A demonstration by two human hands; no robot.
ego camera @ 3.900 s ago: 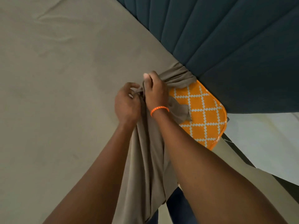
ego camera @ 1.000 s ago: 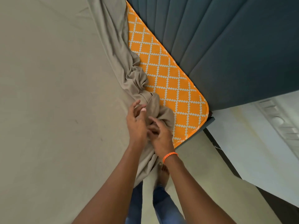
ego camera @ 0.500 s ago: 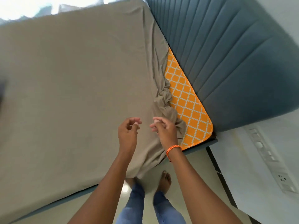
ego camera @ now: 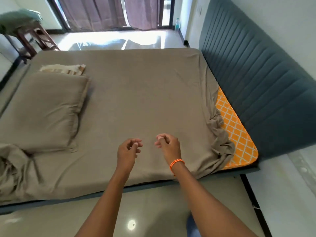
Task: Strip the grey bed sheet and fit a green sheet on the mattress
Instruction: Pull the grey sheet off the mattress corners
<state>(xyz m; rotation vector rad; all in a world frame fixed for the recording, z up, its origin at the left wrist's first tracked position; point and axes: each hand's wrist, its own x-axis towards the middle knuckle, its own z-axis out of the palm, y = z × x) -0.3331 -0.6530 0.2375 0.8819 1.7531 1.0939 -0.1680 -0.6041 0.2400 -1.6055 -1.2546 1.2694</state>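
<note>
The grey bed sheet (ego camera: 136, 100) covers most of the mattress. Its near right corner is pulled off and lies bunched, baring a strip of the orange patterned mattress (ego camera: 237, 134) beside the headboard. The near left corner is rumpled too. My left hand (ego camera: 128, 149) and my right hand (ego camera: 168, 145), with an orange wristband, hover over the sheet near the bed's front edge. Both hands have loosely curled fingers and hold nothing. A green cloth (ego camera: 18, 17) lies on a wooden stool at the far left.
A grey pillow (ego camera: 44, 110) lies on the left of the bed, with a striped pillow (ego camera: 65, 69) behind it. The dark blue padded headboard (ego camera: 256, 74) runs along the right. Glossy floor lies in front of the bed, curtains and a bottle (ego camera: 177, 23) at the far end.
My hands pulled the sheet's corner off the mattress and let it go. They moved left, away from the bunched corner, and my view lifted to take in the whole bed.
</note>
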